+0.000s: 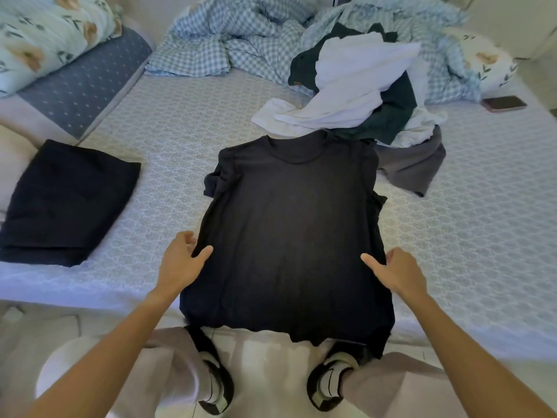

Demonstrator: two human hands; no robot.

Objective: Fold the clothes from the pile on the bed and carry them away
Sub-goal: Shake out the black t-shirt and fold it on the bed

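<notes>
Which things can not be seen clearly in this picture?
Head view only:
- Fingers of left hand and right hand: hidden under the black T-shirt edges.
- Pile of clothes: lower garments covered by white ones.
- Phone: too small for details.

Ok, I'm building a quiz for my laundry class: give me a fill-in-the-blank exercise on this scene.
1. The left hand and right hand grip the sides of a ____ T-shirt.
2. The T-shirt's hem hangs over the ____ edge.
3. The phone lies to the ____ of the clothes pile.

Missing words: black; bed's; right
</notes>
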